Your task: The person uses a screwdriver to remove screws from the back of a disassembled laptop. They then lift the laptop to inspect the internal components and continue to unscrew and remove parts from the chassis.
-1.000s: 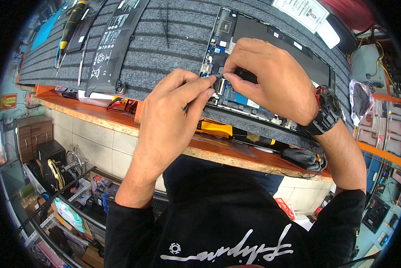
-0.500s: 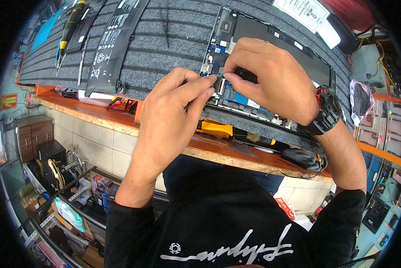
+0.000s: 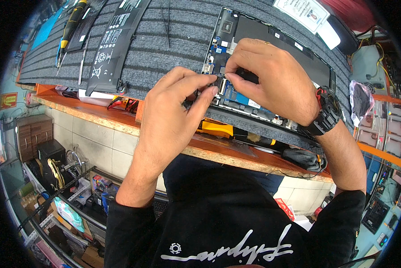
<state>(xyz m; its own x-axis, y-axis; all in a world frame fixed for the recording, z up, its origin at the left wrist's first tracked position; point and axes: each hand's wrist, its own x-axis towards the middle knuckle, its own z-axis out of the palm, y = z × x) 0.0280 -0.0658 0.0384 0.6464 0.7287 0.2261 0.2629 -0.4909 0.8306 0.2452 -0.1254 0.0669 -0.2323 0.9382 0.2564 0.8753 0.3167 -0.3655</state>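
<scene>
A laptop (image 3: 258, 32) lies with its inside exposed, showing a blue circuit board, connectors and black panels. My left hand (image 3: 171, 100) is at its left edge, with thumb and forefinger curled around a small dark spot by the board; what they grip is too small to name. Just to the right, my right hand (image 3: 272, 73) bends over the board. Its thumb and forefinger are drawn together in a pinch beside a flat connector (image 3: 223, 85), and whatever lies between them is hidden.
Flat black batteries (image 3: 113, 49), a yellow-black screwdriver (image 3: 71, 27) and tweezers (image 3: 82, 67) lie at left on the grey ribbed mat (image 3: 164, 58). Below the mat, an orange shelf (image 3: 236, 154) holds a yellow tool (image 3: 216, 128) and a black pouch (image 3: 302, 158). A card (image 3: 305, 13) lies beyond the laptop.
My left thumb and forefinger have parted slightly, the thumb tip shifting a little right along the laptop's edge. My right hand has hardly moved.
</scene>
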